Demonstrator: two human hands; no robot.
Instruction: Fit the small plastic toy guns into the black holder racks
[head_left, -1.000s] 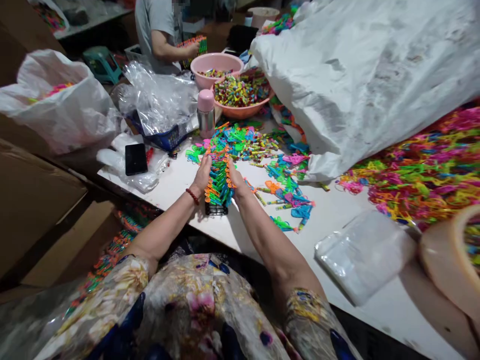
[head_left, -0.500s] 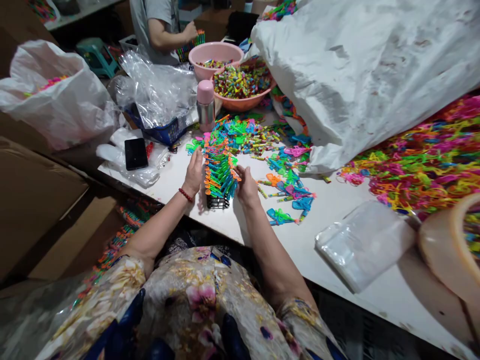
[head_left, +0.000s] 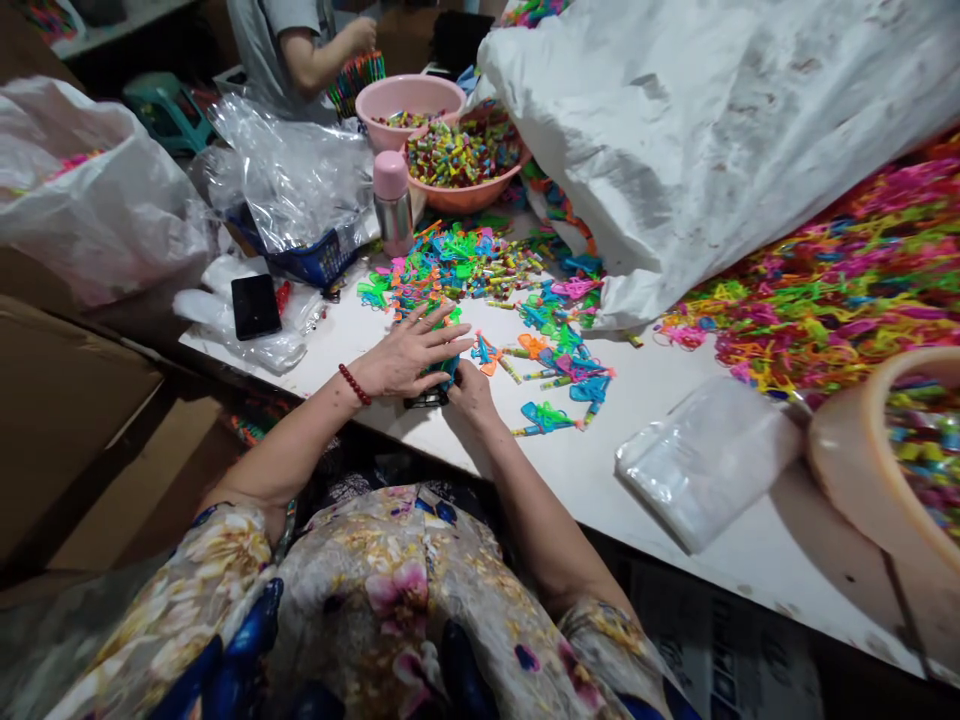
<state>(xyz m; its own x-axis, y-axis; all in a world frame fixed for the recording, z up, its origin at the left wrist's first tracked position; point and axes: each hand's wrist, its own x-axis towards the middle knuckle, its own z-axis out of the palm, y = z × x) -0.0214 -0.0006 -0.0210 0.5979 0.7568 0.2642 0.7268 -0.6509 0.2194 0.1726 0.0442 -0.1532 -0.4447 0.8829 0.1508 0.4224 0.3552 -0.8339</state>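
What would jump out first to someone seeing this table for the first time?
The heaps of neon plastic pieces spilling along the right side, beside a big white sack. In the middle, the left hand lies spread flat over a stack of colourful toys at the white table's near edge, the right hand touching the stack's near end. Farther back, two pink basins hold small multicoloured pieces.

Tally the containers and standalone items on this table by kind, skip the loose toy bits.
Round plastic basins: 3: pink basin, salmon basin of small coloured pieces, tan basin at the right edge
Pink-capped steel flask: 1
Black phone: 1
Flat stack of clear plastic bags: 1
Total: 6
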